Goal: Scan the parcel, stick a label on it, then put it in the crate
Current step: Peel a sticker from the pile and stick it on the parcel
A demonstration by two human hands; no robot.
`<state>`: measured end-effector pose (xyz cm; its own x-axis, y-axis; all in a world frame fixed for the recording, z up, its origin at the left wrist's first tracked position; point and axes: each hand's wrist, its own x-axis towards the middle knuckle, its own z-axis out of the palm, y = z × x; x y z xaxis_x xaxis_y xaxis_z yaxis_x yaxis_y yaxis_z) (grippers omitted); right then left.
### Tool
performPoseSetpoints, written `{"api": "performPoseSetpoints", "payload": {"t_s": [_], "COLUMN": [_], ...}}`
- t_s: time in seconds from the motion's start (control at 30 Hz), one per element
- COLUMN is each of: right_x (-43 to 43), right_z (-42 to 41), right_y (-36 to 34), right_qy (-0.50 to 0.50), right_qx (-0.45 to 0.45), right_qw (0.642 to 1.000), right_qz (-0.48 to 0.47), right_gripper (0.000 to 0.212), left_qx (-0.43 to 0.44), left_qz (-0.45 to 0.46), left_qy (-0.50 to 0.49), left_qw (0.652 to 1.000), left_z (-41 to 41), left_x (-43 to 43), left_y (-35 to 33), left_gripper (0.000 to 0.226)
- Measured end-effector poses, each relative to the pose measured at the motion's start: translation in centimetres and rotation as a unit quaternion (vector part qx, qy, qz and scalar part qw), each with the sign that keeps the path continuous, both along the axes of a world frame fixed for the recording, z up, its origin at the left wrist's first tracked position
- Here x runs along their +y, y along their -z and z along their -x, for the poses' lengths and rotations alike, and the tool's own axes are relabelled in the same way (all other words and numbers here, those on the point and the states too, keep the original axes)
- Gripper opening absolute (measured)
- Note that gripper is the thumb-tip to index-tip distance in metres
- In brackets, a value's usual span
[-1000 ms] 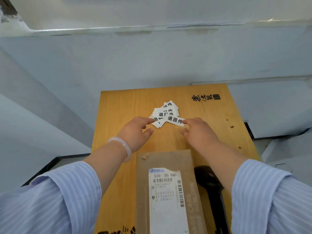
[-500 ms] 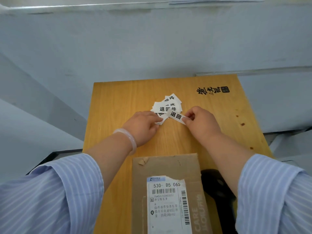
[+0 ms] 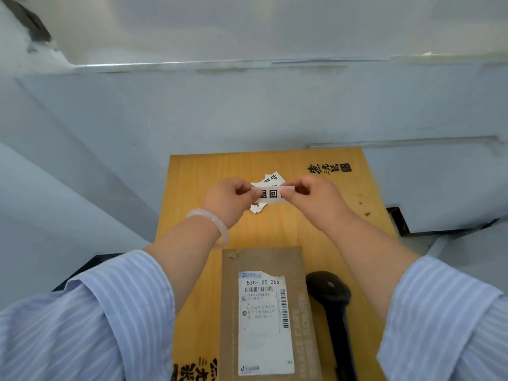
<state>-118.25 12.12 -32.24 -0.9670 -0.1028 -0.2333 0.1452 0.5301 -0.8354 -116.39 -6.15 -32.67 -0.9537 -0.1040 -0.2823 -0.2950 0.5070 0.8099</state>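
Nearest the camera, the parcel [image 3: 265, 312], a flat brown carton with a white shipping slip [image 3: 265, 323] on its top, lies on the near part of the table [image 3: 192, 193], and a black scanner [image 3: 331, 301] lies just beside it on the right, set down with no hand on it. That suggests the scan is already done, though nothing here proves it. No new sticker shows on the carton, so the labelling step is judged to be in hand and unfinished. Farther out, above the middle of the table, both hands pinch one small white label [image 3: 270, 193] printed with black characters: the left hand [image 3: 229, 200] grasps its left end between thumb and fingers, the right hand [image 3: 313, 200] its right end, and the label is held off the table between them. Whether the backing is being peeled cannot be told. Under and just beyond it lies a loose pile [image 3: 268, 182] of more such labels. Left to do: bring the label back to the parcel, press it on, and carry the parcel to the crate, which is not in view. Nothing lies between the hands and the parcel; the scanner sits close enough on the right to be knocked when the parcel is lifted. Beyond the table there is only a pale wall.
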Motion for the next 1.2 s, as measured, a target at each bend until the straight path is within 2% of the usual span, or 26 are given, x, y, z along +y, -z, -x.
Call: {"api": "performPoseSetpoints", "payload": {"t_s": [0.1, 0.2, 0.4, 0.7, 0.87, 1.07, 1.2], "right_x": [0.0, 0.1, 0.8, 2.1, 2.2, 2.3, 2.3], "right_z": [-1.6, -3.5, -7.4, -11.2, -12.0, -12.7, -13.0], "right_y": [-2.8, -5.7, -10.0, -13.4, -14.1, -14.6, -14.8], "right_qy": [0.06, 0.08, 0.09, 0.067, 0.062, 0.056, 0.061], "right_qx": [-0.027, -0.018, 0.012, 0.052, 0.063, 0.071, 0.077], "right_qw": [0.995, 0.99, 0.984, 0.988, 0.989, 0.988, 0.987], "right_qz": [0.078, 0.114, 0.151, 0.131, 0.122, 0.128, 0.128], "right_gripper": [0.017, 0.012, 0.008, 0.006, 0.012, 0.007, 0.007], "left_qx": [0.003, -0.004, -0.04, -0.018, -0.014, -0.001, -0.003], "left_qz": [-0.075, -0.133, -0.226, -0.212, -0.22, -0.189, -0.21], "left_qy": [-0.058, -0.092, -0.088, -0.06, -0.065, -0.058, -0.057], "left_qw": [0.996, 0.987, 0.969, 0.975, 0.973, 0.98, 0.976], "left_z": [-2.1, -4.2, -8.6, -13.0, -13.6, -13.9, -14.0], "left_x": [0.3, 0.6, 0.7, 1.2, 1.1, 1.2, 1.2], "left_y": [-2.9, -6.0, -10.8, -14.2, -15.0, -15.3, -15.7], "left_gripper": [0.018, 0.017, 0.012, 0.014, 0.016, 0.016, 0.018]}}
